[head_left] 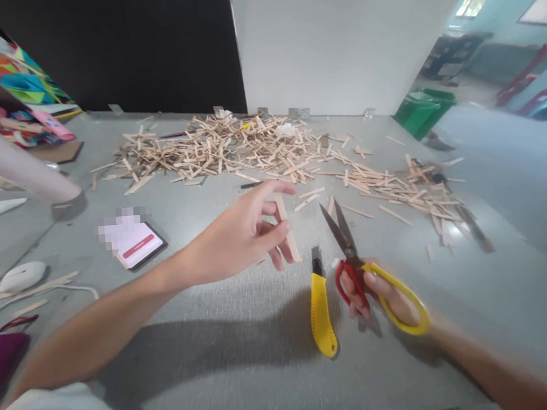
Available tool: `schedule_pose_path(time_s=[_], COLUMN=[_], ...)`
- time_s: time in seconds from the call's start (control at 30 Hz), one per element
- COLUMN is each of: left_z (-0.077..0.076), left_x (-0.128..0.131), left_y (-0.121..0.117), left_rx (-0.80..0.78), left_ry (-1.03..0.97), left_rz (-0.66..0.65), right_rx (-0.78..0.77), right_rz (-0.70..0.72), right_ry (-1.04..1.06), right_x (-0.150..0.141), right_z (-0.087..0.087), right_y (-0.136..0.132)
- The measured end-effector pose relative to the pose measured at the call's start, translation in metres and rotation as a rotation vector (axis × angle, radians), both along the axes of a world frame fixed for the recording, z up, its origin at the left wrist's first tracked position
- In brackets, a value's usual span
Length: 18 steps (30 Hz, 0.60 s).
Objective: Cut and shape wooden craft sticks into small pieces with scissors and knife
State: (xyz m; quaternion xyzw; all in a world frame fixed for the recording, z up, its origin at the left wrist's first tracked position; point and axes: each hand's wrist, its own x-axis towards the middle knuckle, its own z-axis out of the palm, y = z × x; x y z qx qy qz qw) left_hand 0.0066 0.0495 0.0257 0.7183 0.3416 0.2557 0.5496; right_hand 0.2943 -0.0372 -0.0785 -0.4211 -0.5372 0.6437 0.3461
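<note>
Between the thumb and fingers of my left hand [251,232] is a flat, pale wooden stick [288,229], held nearly upright above the table. My right hand [397,296] has its fingers through the handles of a pair of scissors [349,249], one loop red and the other yellow. The scissor blades are parted and point up and away, to the right of the stick and apart from it. A yellow utility knife [322,312] lies on the table between my hands, its dark end pointing away from me.
A heap of wooden sticks [222,149] spreads across the back of the grey table [229,366], with more sticks [390,186] trailing right. At left are a phone [139,244], a white mouse [23,275] and a pale cylinder [24,164]. A green bin [422,114] stands at back right.
</note>
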Motion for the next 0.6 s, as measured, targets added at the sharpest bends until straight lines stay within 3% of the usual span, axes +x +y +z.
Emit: schedule_pose_path(time_s=[0.13, 0.3, 0.6], left_z=[0.0, 0.0, -0.002], left_x=[-0.002, 0.001, 0.003], left_y=[-0.005, -0.009, -0.012], left_rx=[0.133, 0.247, 0.13], left_ry=[0.129, 0.188, 0.1], left_rz=[0.001, 0.106, 0.075], right_rx=[-0.05, -0.049, -0.116], right_rz=[0.043, 0.009, 0.146], right_ry=[0.038, -0.056, -0.028], right_x=[-0.006, -0.011, -0.009], right_z=[0.003, 0.006, -0.004], right_y=[-0.018, -0.032, -0.032])
